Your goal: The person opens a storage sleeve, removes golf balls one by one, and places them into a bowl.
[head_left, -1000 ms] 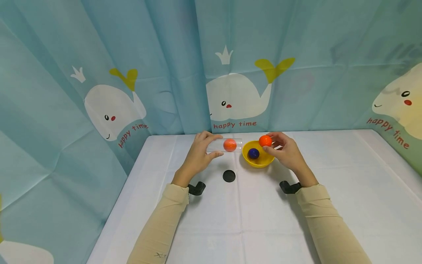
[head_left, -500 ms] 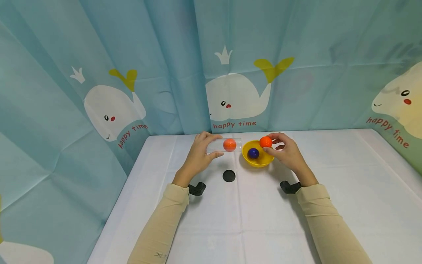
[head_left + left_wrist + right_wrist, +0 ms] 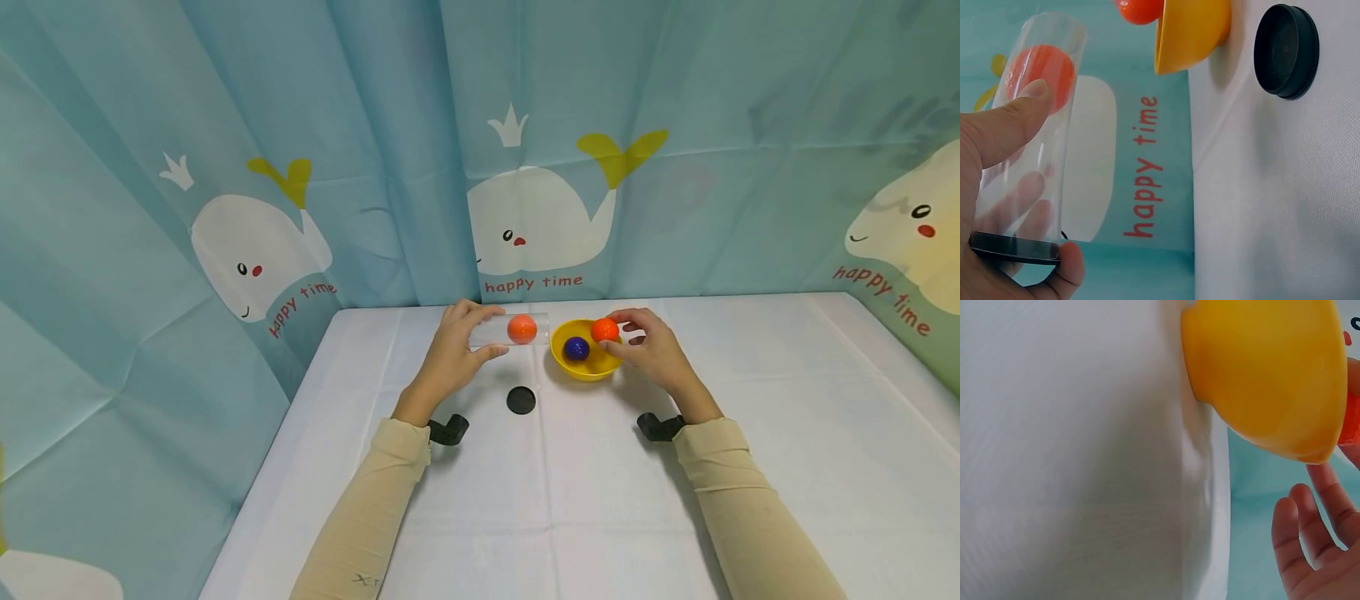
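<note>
On the white table point(image 3: 555, 508), head view: left hand point(image 3: 453, 346) has thumb and fingers clamped round a clear tube point(image 3: 501, 332), held sideways, mouth toward the yellow bowl point(image 3: 588, 372). One orange ball point(image 3: 522, 329) sits inside the tube, nearer the mouth. Right hand point(image 3: 651, 348) pinches a loose ball point(image 3: 605, 330), also orange, over the bowl's right side; a blue ball point(image 3: 576, 348) lies in the bowl. Hands are well apart. Black cap point(image 3: 521, 400) lies on the table, nearer the person.

Left wrist view: thumb presses the tube wall by the ball, fingers wrap behind, black base at the bottom end. Tube looks light, stiff, smooth, so a bit slippery; thin wall probably dislikes a hard squeeze. Best hold: low, near the base, mouth free.

Right wrist view: bowl hides most of the loose ball, only an edge shows above the rim, fingertips by it; exact contact can't be told here. Other fingers spread, gripping nothing. Ball probably light, firm, shiny, prone to rolling; pinch across its middle.
</note>
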Available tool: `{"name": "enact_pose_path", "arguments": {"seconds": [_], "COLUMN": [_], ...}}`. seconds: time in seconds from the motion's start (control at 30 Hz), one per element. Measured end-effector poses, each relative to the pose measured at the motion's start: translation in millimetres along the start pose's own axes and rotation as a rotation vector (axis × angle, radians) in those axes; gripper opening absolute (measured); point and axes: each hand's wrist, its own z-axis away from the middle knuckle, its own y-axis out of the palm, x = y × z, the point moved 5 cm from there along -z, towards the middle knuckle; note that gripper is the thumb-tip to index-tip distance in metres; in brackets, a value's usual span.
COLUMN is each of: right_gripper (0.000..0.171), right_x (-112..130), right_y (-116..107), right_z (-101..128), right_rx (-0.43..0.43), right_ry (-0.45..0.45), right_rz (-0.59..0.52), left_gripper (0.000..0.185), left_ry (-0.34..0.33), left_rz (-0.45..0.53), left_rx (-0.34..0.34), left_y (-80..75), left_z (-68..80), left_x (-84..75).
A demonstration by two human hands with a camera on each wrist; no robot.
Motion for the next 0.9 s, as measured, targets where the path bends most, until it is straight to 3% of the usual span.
{"name": "enact_pose_path", "arguments": {"seconds": [0.67, 0.9], "right_gripper": [0.044, 0.034], "right_x": [-10.2, -10.0], "right_y": [9.2, 5.9], "right_z": [0.2, 1.6], "right_rx": [0.061, 0.045], "right_ry": [0.027, 0.071], "right_rz": [0.038, -0.008], "left_gripper": [0.054, 0.053], "left_ry": [0.004, 0.002], "left_rz": [0.020, 0.013], "left_rx": [0.006, 0.000], "left_y": [-0.4, -1.3], "left_z": [0.1, 0.0], "left_x": [-0.7, -0.7]}}
